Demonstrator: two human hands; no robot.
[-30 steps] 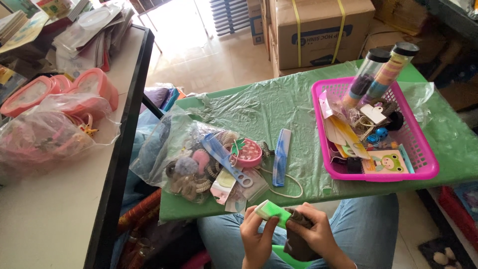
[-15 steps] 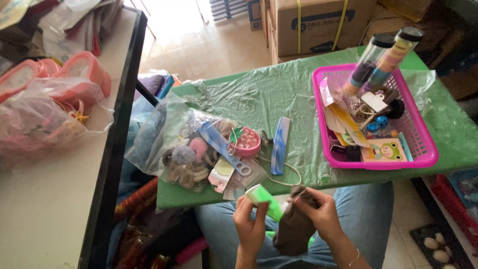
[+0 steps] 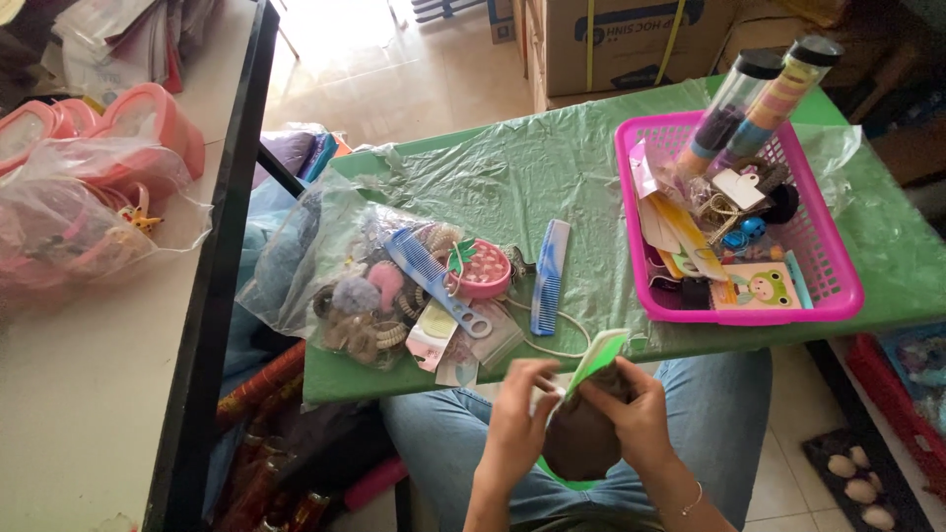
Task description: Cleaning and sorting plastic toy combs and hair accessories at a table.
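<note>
While I've got both over my lap below the table (image 3: 591, 197), my left hand (image 3: 517, 419) pinches the green comb (image 3: 596, 360) and my right hand (image 3: 641, 419) grips a brown cloth (image 3: 581, 443) against it.

The green comb (image 3: 597, 357), earlier lying flat and pointing toward 10 o'clock, now stands tilted toward 1 o'clock. The brown cloth (image 3: 581, 443) has bunched beneath it. The left hand (image 3: 517, 429) and right hand (image 3: 641, 419) have closed together around the cloth.
</note>
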